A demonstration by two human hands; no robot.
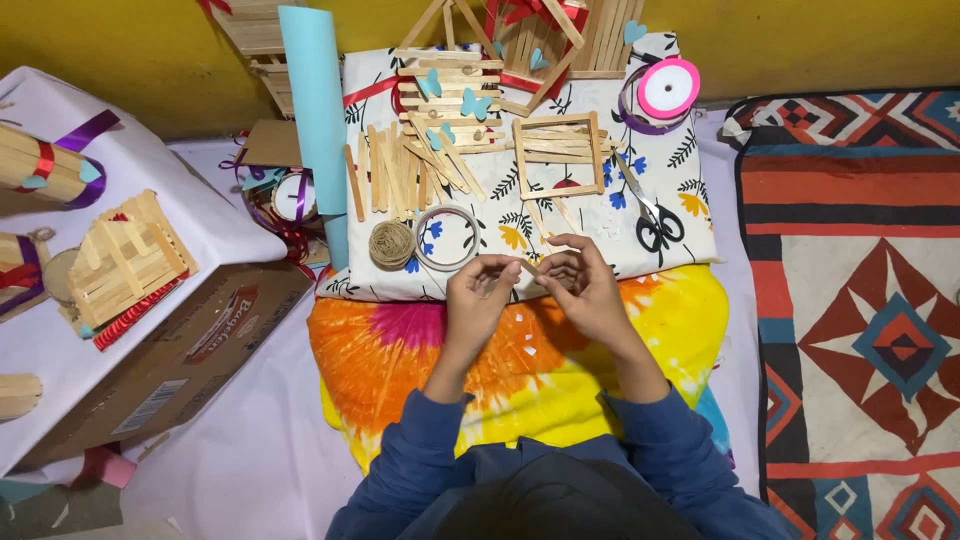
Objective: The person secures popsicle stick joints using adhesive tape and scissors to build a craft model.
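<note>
My left hand and my right hand meet over the near edge of a floral cloth, both pinching one small wooden craft stick between their fingertips. Just beyond the hands lie a ball of twine and a ring of tape. Loose craft sticks lie in a pile further back, beside a square frame of sticks. Black-handled scissors rest to the right of the frame.
A tie-dye cushion lies under my forearms. A light blue paper roll stands left of the cloth, a pink ribbon spool at the back right. Stick models sit on a covered box at left. A patterned rug lies right.
</note>
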